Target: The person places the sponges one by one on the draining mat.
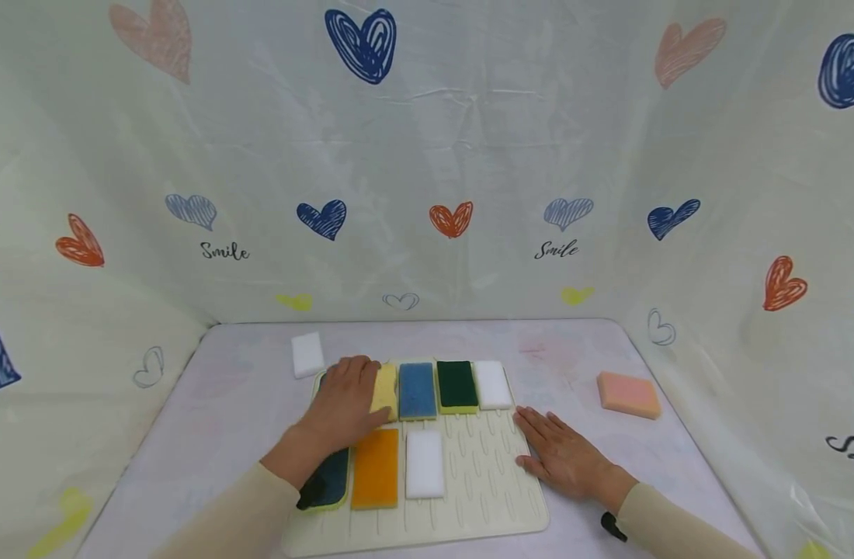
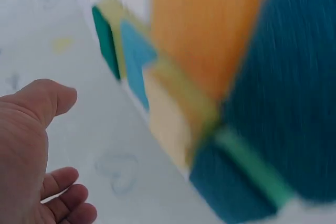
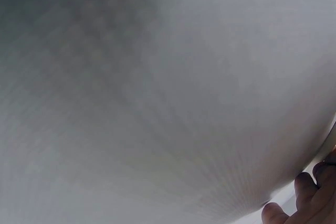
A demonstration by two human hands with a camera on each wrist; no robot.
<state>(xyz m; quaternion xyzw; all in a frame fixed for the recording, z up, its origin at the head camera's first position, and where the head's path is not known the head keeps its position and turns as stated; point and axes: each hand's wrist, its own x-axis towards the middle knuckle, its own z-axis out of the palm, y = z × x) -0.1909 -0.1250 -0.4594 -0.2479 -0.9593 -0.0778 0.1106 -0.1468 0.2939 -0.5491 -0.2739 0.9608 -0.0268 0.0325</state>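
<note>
My left hand (image 1: pixel 343 400) is over the back-left part of a cream ridged mat (image 1: pixel 486 489), partly covering a pale yellow sponge (image 1: pixel 384 388) and a dark teal sponge (image 2: pixel 233 182) beside it. In the left wrist view its thumb and fingers are spread apart with nothing between them. Along the back row, a blue sponge (image 1: pixel 417 392), a dark green sponge (image 1: pixel 457 384) and a white sponge (image 1: pixel 493 384) follow to the right. Nearer me lie another dark teal sponge (image 1: pixel 332 480), an orange sponge (image 1: pixel 375 470) and a white sponge (image 1: pixel 425 463). My right hand (image 1: pixel 567 458) rests flat at the mat's right edge.
A loose white sponge (image 1: pixel 307 355) lies off the mat at the back left. Far to the right on the table (image 1: pixel 560 349) is a pink sponge (image 1: pixel 628 394). A sheet (image 1: pixel 497 155) printed with hearts encloses the table at the back and sides.
</note>
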